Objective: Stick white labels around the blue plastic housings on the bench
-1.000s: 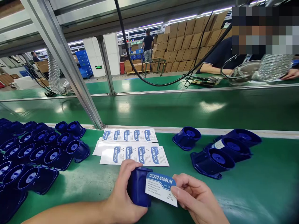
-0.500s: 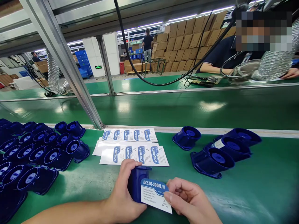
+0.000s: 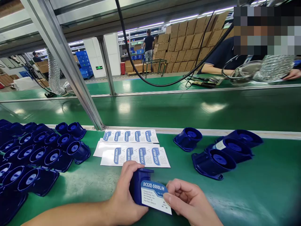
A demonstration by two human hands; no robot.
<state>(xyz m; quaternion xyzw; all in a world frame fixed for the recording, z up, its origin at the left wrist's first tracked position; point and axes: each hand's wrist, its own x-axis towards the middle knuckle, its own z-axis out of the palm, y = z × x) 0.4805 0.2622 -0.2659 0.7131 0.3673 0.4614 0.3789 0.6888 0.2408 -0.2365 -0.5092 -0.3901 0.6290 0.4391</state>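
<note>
My left hand (image 3: 128,196) is closed around a dark blue plastic housing (image 3: 135,185), thumb below and fingers over the top. Between thumb and forefinger, my right hand (image 3: 184,199) pinches the right end of a white and blue label (image 3: 153,196) printed "DC52Q-5000L/H". The label's left part lies against the housing's side, while its right end sticks out past it. Whether the left part is stuck down I cannot tell. Just behind my left hand are label sheets (image 3: 138,158) with several matching labels; another label sheet (image 3: 130,136) lies farther back.
Several blue housings (image 3: 39,155) stand crowded on the left of the green work surface (image 3: 87,188). More housings (image 3: 213,163) are at the right, one with a label. A metal post (image 3: 68,69) rises at the back left. A black cable (image 3: 150,83) hangs ahead; a co-worker's arm (image 3: 216,69) is beyond.
The label's right end and my right fingers have shifted very slightly left, toward the housing. My left hand keeps its hold, with the housing almost unmoved.
</note>
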